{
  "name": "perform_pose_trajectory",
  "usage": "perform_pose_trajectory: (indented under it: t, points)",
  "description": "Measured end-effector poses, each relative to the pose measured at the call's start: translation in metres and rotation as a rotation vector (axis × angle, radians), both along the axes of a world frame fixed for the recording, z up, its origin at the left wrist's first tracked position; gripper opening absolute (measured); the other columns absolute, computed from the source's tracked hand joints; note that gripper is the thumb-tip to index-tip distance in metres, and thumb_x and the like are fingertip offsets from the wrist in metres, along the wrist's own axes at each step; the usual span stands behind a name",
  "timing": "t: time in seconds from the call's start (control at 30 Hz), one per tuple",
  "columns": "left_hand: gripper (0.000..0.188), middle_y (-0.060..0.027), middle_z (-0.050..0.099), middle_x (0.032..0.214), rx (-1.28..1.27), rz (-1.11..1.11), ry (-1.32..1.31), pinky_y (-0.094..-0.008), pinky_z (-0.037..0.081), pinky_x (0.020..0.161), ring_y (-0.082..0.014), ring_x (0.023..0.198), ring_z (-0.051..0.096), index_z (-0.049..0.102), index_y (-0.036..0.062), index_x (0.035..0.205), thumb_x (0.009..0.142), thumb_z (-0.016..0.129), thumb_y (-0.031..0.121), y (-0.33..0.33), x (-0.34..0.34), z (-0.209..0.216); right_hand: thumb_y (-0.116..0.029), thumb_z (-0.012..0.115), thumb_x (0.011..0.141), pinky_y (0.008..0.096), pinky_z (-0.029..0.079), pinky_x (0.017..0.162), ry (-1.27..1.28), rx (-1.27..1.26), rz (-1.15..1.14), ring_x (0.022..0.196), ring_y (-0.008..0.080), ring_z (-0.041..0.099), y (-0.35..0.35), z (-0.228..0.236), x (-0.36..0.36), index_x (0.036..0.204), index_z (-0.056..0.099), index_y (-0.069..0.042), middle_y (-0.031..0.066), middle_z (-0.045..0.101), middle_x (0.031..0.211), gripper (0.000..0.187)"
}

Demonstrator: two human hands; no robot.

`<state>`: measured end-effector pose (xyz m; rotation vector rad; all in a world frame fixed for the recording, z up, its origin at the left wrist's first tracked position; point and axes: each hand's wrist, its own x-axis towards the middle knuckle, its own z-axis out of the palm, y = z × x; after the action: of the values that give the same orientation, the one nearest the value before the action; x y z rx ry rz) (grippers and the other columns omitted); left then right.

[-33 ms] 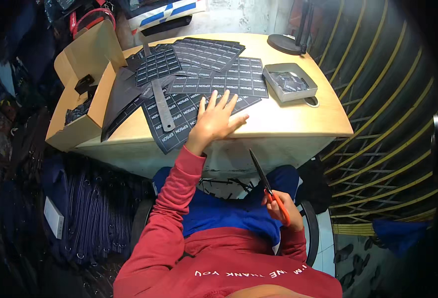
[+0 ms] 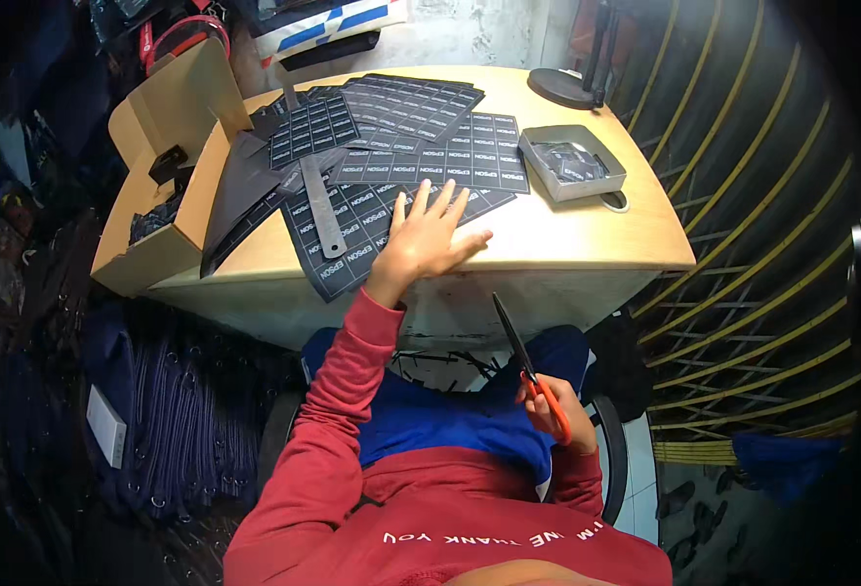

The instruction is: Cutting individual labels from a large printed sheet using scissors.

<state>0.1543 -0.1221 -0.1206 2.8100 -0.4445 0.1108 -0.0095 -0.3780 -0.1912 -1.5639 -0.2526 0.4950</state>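
My left hand (image 2: 421,242) lies flat with its fingers spread. Its fingertips rest on the near black printed sheet (image 2: 362,217), and its thumb reaches over the bare wood. Down by my lap, my right hand (image 2: 565,415) grips the orange handles of a pair of scissors (image 2: 515,342). The dark blades look closed and point up toward the table edge. Left of my left hand, a metal ruler (image 2: 322,207) lies across the near sheet. More black sheets (image 2: 416,107) with a grid of white lettering are piled loosely behind it, partly covering each other.
An open cardboard box (image 2: 162,256) with black pieces inside stands at the table's left. On the right sits a grey box (image 2: 587,186) holding small dark pieces. Behind it is a round black stand base (image 2: 559,88). A folding gate (image 2: 753,244) borders the right side.
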Motion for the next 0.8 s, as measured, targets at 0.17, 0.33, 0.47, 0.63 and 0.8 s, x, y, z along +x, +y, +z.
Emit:
perform_pose_trajectory:
  t: [0.17, 0.33, 0.47, 0.63, 0.8]
  points:
    - [0.077, -0.0124, 0.021, 0.15, 0.047, -0.04, -0.038, -0.053, 0.011, 0.11, -0.0362, 0.138, 0.015, 0.026, 0.0091, 0.143, 0.089, 0.034, 0.062, 0.005, -0.017, 0.001, -0.046, 0.061, 0.084, 0.0198, 0.03, 0.047, 0.009, -0.012, 0.0, 0.052, 0.0032, 0.038, 0.002, 0.0, 0.008, 0.086, 0.057, -0.002, -0.0057, 0.043, 0.061, 0.044]
    - [0.073, -0.0133, 0.032, 0.145, 0.097, -0.143, -0.281, -0.0568, 0.022, 0.105, -0.0382, 0.134, 0.026, 0.033, 0.0103, 0.14, 0.087, 0.042, 0.06, 0.016, -0.026, -0.009, -0.04, 0.061, 0.086, 0.0193, 0.031, 0.049, -0.143, 0.008, -0.023, 0.054, 0.0029, 0.039, 0.006, 0.003, 0.026, 0.087, 0.057, -0.002, -0.0054, 0.045, 0.062, 0.039]
    - [0.057, -0.0106, 0.038, 0.142, 0.084, -0.238, -0.369, -0.0544, 0.028, 0.102, -0.0362, 0.131, 0.032, 0.038, 0.0155, 0.138, 0.09, 0.048, 0.044, 0.021, -0.035, -0.011, -0.045, 0.06, 0.086, 0.0178, 0.031, 0.048, -0.144, 0.044, -0.071, 0.053, 0.0019, 0.04, 0.011, 0.011, 0.033, 0.088, 0.056, -0.003, -0.0056, 0.045, 0.062, 0.042]
    - [0.037, -0.0063, 0.053, 0.128, -0.059, -0.265, -0.506, -0.0477, 0.037, 0.097, -0.0308, 0.12, 0.047, 0.055, 0.0124, 0.122, 0.089, 0.054, 0.028, 0.012, -0.043, -0.011, -0.046, 0.061, 0.085, 0.0162, 0.03, 0.046, -0.194, 0.134, -0.193, 0.052, 0.0007, 0.04, 0.023, 0.012, 0.036, 0.089, 0.056, -0.003, -0.007, 0.044, 0.062, 0.044]
    - [0.028, -0.0104, 0.061, 0.116, -0.153, -0.21, -0.611, -0.041, 0.042, 0.096, -0.0284, 0.112, 0.055, 0.06, 0.0031, 0.11, 0.082, 0.056, 0.005, 0.008, -0.041, -0.021, -0.036, 0.063, 0.087, 0.0163, 0.028, 0.045, -0.282, 0.195, -0.36, 0.05, -0.0003, 0.04, 0.035, 0.012, 0.042, 0.093, 0.054, -0.002, -0.008, 0.044, 0.063, 0.035]
